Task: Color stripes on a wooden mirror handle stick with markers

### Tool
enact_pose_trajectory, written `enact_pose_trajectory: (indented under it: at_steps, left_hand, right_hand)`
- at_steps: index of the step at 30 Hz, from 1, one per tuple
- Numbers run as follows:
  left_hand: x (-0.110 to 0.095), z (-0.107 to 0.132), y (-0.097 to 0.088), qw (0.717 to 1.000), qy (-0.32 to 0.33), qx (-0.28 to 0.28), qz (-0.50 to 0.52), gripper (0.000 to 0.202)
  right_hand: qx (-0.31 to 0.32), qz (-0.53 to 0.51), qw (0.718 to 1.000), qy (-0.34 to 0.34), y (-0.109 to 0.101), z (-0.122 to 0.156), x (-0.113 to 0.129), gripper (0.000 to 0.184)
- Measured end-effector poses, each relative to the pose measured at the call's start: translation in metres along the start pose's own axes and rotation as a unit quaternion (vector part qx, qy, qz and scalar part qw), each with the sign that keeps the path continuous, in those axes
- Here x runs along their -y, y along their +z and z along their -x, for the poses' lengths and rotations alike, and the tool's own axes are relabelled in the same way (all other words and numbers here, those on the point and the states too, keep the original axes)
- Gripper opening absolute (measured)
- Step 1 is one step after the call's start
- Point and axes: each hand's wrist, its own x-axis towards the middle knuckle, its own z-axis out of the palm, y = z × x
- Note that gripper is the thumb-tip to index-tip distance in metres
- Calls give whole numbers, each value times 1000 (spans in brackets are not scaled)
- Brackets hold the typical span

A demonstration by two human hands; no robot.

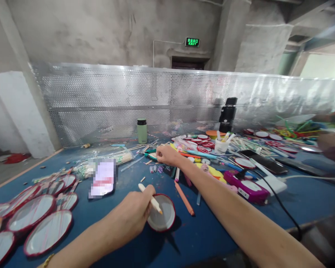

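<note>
Silver perforated sheeting (pixel 100 89) stands behind the long blue bench (pixel 195 238), where I watch 2 bare hands at work. To their left lies a cluster of red-rimmed discs (pixel 32 212). Fingers of the left grip (pixel 138 208) are closed on a white pen (pixel 149 197) and meet the near side of a lone disc (pixel 163 219), close by the bench's front. The pen's orange tip slants over that disc's pale face. Farther back, well apart from the disc, the right grip (pixel 167 154) is curled beside a green-handled tool (pixel 150 151); whether it grasps anything I can't tell. My guess at the step: picking something from the clutter while the disc is held. The next move seems to call for a steady left hold and delicate right fingertips.
</note>
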Motion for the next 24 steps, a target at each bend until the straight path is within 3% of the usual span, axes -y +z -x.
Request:
enact_pose_trajectory:
  at_steps: [6, 17, 24]
  left_hand:
    - [-2, 0, -2, 1000, -7, 5, -5, 12]
    - [-2, 0, -1, 1000, -24, -18, 0, 15]
    - [-1, 0, -1, 999, -31, -9, 4, 16]
  right_hand:
    - [-8, -147, 988, 38, -21, 17, -1, 25]
    - [52, -214, 975, 13, 6, 23, 13, 23]
    - [60, -264, 961, -52, 1, 31, 15, 15]
